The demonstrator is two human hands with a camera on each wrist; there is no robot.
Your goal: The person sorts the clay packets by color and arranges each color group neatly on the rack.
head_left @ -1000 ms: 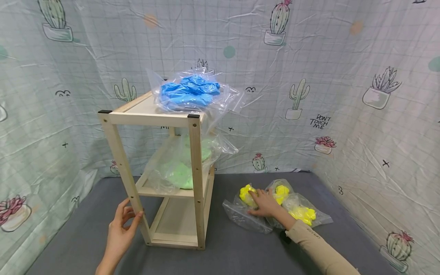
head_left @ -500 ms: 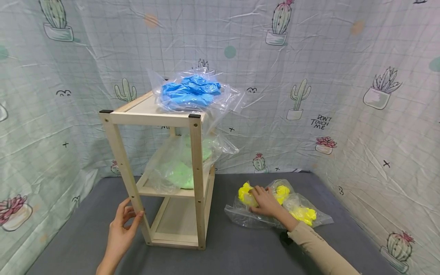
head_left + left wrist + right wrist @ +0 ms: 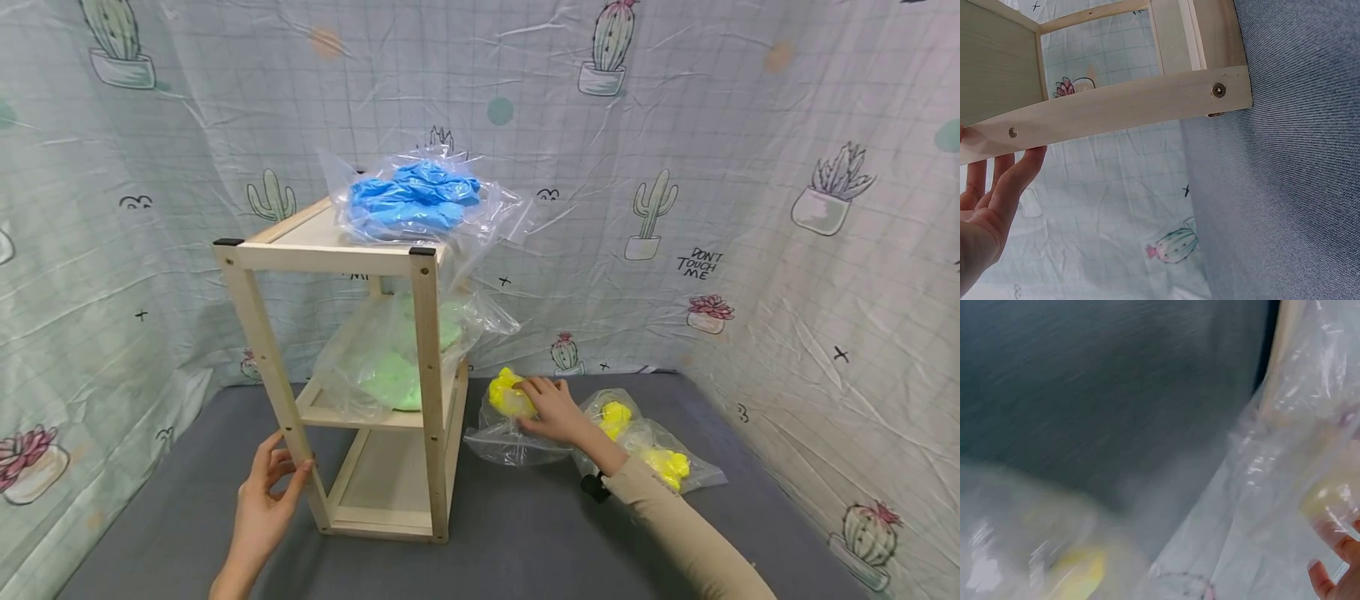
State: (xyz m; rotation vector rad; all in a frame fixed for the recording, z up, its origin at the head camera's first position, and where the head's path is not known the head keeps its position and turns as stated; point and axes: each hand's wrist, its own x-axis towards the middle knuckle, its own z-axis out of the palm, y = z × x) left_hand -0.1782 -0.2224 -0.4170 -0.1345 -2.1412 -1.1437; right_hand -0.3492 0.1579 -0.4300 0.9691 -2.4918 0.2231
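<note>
Your right hand (image 3: 553,408) grips a clear plastic bag of yellow pieces (image 3: 507,414), lifted just off the grey table cover (image 3: 525,542) and close beside the right side of the wooden shelf rack (image 3: 420,367); the wrist view is too blurred to show how the fingers lie, though from the head view they seem curled over the bag's top. Your left hand (image 3: 264,510) grasps the rack's front left leg (image 3: 279,408), thumb on one side, fingers on the other. Two more bags of yellow pieces (image 3: 637,442) lie on the cover behind your right forearm. A bag of blue gloves (image 3: 412,200) sits on the top shelf, a bag of green material (image 3: 390,367) on the middle one.
</note>
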